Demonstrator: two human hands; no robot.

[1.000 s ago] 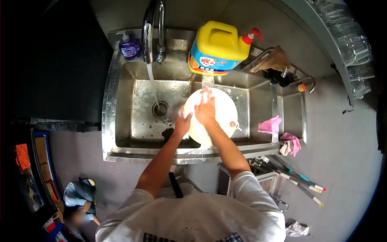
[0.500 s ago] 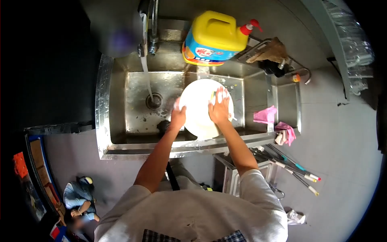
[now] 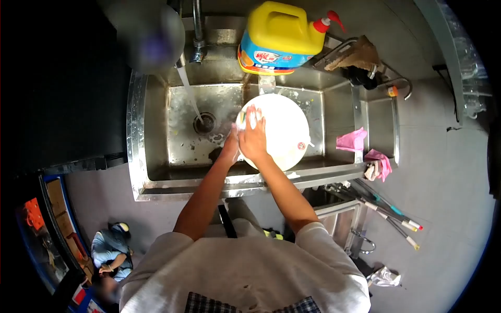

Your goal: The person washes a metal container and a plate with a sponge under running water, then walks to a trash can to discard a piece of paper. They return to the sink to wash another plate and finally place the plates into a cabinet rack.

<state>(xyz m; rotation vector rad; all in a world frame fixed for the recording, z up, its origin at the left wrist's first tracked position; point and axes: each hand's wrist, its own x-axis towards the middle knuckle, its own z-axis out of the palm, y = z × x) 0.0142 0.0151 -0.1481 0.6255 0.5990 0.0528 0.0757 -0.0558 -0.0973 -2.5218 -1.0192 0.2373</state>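
A large round white cutting board (image 3: pixel 284 122), very bright in the light, rests across the sink's middle divider and has a small red mark near its right side. My left hand (image 3: pixel 231 143) grips the board's left edge, with its fingers partly hidden under the rim. My right hand (image 3: pixel 253 136) lies over the left part of the board, pressing what looks like a sponge (image 3: pixel 242 116); only a greenish-yellow edge of it shows beside the foamy fingers. The two hands are almost touching.
Water (image 3: pixel 189 94) runs from a tap into the left basin (image 3: pixel 180 151). A yellow detergent jug (image 3: pixel 279 39) with a red pump stands behind. Pink cloths (image 3: pixel 351 140) hang on the right divider. Long poles (image 3: pixel 389 214) lie at right. Another person (image 3: pixel 112 253) crouches lower left.
My right hand has slid left across the board, from its right side to beside my left hand. The view has shifted slightly; my left hand stays at the left edge.
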